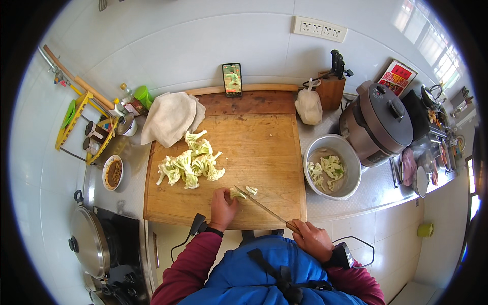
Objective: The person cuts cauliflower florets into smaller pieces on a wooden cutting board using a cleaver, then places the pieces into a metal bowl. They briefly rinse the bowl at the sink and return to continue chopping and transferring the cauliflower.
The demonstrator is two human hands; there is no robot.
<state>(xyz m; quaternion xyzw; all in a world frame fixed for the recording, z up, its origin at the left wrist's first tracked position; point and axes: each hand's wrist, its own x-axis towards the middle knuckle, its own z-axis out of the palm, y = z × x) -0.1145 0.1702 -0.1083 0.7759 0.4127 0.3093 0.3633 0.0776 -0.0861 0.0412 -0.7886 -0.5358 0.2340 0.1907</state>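
Note:
My right hand (313, 237) grips the handle of a kitchen knife (263, 207) above the front of a wooden cutting board (263, 152). The blade slants up to the left, its tip end against a small cauliflower floret (237, 193). That floret is held at its left side by the fingers of my left hand (224, 207). Just right of the blade tip lies a small cut piece of cauliflower (251, 190). Farther back on the left half of the board is a heap of larger cauliflower florets (190, 164).
Right of the board stands a metal pot (356, 183) holding some florets, beside an electric pressure cooker (375, 122). A beige cloth (171, 118) covers the board's back left corner. A phone (232, 80) leans on the wall. At left are a bowl of sauce (113, 172) and a lidded pan (89, 242).

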